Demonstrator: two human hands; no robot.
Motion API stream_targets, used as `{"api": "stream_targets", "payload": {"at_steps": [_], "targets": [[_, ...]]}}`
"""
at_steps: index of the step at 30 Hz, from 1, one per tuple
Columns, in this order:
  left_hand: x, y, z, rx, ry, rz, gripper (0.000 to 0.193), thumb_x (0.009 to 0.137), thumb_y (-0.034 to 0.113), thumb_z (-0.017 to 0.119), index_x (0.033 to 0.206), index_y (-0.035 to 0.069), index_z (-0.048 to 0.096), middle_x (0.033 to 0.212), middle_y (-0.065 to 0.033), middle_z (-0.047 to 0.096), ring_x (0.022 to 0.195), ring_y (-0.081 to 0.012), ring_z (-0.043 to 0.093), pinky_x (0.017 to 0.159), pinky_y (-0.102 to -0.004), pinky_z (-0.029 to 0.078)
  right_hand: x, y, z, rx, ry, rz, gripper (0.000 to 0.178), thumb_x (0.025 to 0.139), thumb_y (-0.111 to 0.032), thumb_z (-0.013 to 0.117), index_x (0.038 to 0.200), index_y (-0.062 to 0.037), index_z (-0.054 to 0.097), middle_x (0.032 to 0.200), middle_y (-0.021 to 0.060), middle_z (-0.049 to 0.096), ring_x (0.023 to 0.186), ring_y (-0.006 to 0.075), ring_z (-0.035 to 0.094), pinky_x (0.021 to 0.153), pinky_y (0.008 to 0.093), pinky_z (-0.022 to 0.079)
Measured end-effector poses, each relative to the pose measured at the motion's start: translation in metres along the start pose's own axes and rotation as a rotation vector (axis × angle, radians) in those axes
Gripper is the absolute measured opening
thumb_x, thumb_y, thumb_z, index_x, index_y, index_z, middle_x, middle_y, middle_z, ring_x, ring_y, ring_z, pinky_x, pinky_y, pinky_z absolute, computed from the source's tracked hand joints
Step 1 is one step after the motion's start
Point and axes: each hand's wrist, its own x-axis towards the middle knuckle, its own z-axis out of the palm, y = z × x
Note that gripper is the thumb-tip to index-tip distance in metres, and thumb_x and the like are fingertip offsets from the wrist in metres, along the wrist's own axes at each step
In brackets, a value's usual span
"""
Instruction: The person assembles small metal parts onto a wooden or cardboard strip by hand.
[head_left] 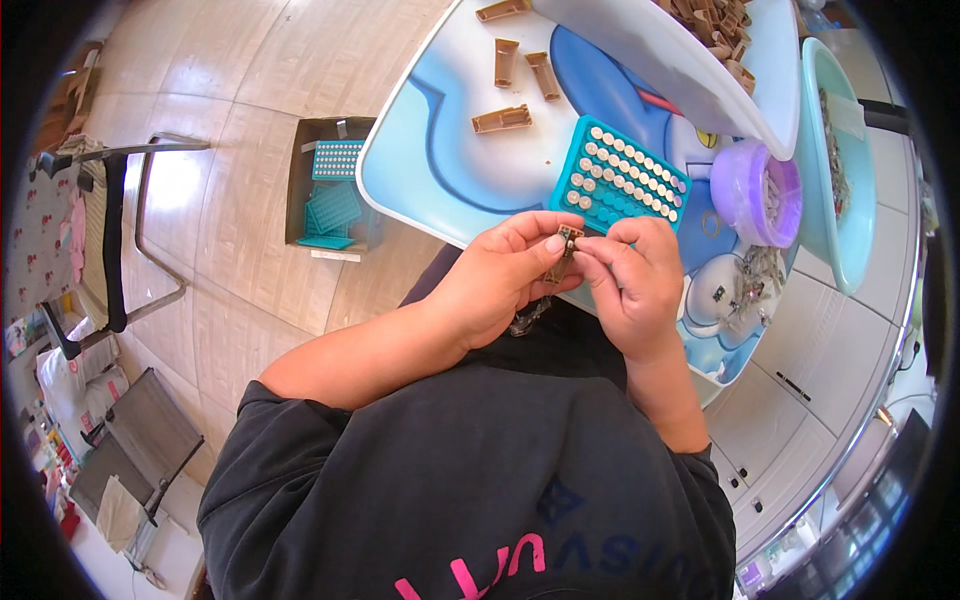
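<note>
My left hand (497, 268) is closed round a small brown plastic casing (566, 240), held upright between thumb and fingers. Thumb and fingertips of my right hand (637, 285) pinch together at the casing's right side; whatever is between them is hidden. Both hands are just off the table's near edge, above my lap. Right behind them lies a teal tray (563, 183) with rows of round, pale, button-like pieces; part of its nearest rows holds none. Several more brown casings (503, 119) lie loose toward the table's far left.
A white bin (690, 75) of brown pieces stands at the far right. Beside it are a purple tub (728, 190), a teal basin (850, 230) and a pile of small metallic parts (745, 295). An open box (300, 215) with teal trays sits on the floor at left.
</note>
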Motion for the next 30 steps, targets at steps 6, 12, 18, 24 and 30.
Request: {"api": "stream_targets", "payload": {"at_steps": [6,12,18,24,30], "targets": [[-0.002,0.003,0.004,-0.003,0.020,-0.023,0.023,0.095,0.010,0.044,0.116,0.001,0.049,0.106,-0.0078,0.057,0.098,-0.0164,0.059,0.088,-0.0301,0.050,0.014,0.012,0.008,-0.098,0.087,0.039,0.018,0.064,-0.003,0.072,0.080,-0.0052,0.066,0.074,0.0051,0.053,0.069,0.0231,0.052,0.058,0.0332,0.041],[-0.001,0.003,0.003,0.006,0.033,-0.026,0.026,0.095,0.011,0.046,0.119,0.001,0.049,0.107,-0.0094,0.059,0.099,-0.0181,0.060,0.089,-0.0316,0.049,0.017,0.018,0.012,-0.166,0.034,-0.028,0.016,0.063,-0.003,0.072,0.077,-0.0054,0.065,0.075,0.0050,0.053,0.070,0.0228,0.052,0.059,0.0330,0.041],[-0.003,0.004,0.003,0.006,0.042,-0.028,0.024,0.095,0.010,0.043,0.117,0.000,0.049,0.105,-0.0084,0.057,0.098,-0.0157,0.059,0.089,-0.0306,0.049,0.009,0.004,0.004,0.001,0.057,0.061,0.015,0.062,-0.004,0.073,0.073,-0.0054,0.062,0.074,0.0053,0.053,0.069,0.0226,0.052,0.059,0.0323,0.041],[-0.001,-0.001,0.001,0.019,0.050,-0.006,0.025,0.095,0.011,0.043,0.118,0.000,0.049,0.105,-0.0078,0.058,0.096,-0.0154,0.059,0.090,-0.0324,0.048,0.002,0.001,0.007,0.035,0.006,0.025,0.015,0.062,-0.003,0.072,0.074,-0.0044,0.063,0.073,0.0055,0.052,0.068,0.0231,0.052,0.058,0.0325,0.041],[-0.001,0.000,0.001,0.015,0.051,0.003,0.025,0.096,0.011,0.043,0.117,0.000,0.049,0.103,-0.0078,0.059,0.096,-0.0162,0.060,0.090,-0.0328,0.049,0.005,0.002,0.004,0.000,-0.005,-0.036,0.017,0.064,-0.003,0.071,0.079,-0.0044,0.065,0.074,0.0056,0.053,0.069,0.0233,0.052,0.058,0.0334,0.041]]}}
